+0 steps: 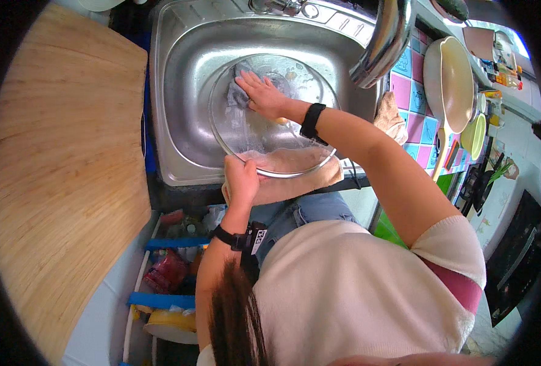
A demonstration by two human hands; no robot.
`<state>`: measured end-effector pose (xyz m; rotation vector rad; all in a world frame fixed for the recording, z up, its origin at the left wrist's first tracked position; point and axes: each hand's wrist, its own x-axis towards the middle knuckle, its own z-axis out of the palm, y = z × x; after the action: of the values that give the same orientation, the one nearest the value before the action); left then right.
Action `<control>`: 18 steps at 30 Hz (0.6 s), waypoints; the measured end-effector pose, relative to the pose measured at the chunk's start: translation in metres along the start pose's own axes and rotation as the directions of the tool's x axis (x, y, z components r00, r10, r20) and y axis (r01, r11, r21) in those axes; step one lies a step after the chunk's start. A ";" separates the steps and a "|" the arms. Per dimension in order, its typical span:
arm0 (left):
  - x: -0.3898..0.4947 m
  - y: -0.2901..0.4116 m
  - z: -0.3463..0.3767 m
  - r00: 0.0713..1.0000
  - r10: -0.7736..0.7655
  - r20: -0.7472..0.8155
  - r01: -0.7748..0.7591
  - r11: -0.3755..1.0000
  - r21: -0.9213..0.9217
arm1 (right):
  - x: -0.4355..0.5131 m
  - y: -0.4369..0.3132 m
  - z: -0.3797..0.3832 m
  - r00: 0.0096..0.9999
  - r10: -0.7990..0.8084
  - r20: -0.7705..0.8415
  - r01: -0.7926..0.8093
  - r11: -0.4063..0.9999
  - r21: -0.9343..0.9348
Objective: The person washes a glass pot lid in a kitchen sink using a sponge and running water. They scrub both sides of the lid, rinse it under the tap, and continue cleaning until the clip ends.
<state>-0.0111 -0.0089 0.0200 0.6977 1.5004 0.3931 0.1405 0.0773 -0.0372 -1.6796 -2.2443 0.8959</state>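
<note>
A round, clear glass lid or bowl with a shiny rim [329, 87] is tilted over the stainless steel sink [183, 105]. My left hand [242, 180] grips its near rim at the lower left, thumb on top. My right hand [267, 97] lies flat over the glass, fingers extended and slightly apart, on or beside a wet grey cloth [237, 94]. Whether the cloth is above or below the glass is hard to tell. Water streaks and drops show on the glass. A small yellowish thing [281, 120] is mostly hidden under my right wrist.
A pinkish-beige towel [289, 187] drapes over the sink's front edge. The chrome faucet [380, 50] overhangs the sink's right side. A brown cloth [391, 119] and a cream pan [455, 84] stand to the right. At left is a wooden board [69, 137]; below it, a rack [170, 299].
</note>
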 end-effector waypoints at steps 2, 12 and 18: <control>0.001 -0.001 0.001 1.000 -0.001 -0.016 0.000 0.999 -0.039 | 0.002 -0.002 0.013 0.971 -0.108 0.215 0.080 0.988 0.135; 0.010 -0.028 0.002 0.984 0.130 -0.125 -0.110 0.982 0.155 | -0.008 0.067 0.016 0.989 0.074 0.129 -0.085 0.992 0.088; 0.018 -0.046 -0.002 0.974 0.172 -0.145 -0.133 0.961 0.244 | -0.018 0.019 0.044 0.968 -0.098 0.232 0.046 0.975 0.219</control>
<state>-0.0198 -0.0314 -0.0227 0.9916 1.6719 0.4040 0.1398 0.0490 -0.0799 -1.4529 -2.2433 1.3337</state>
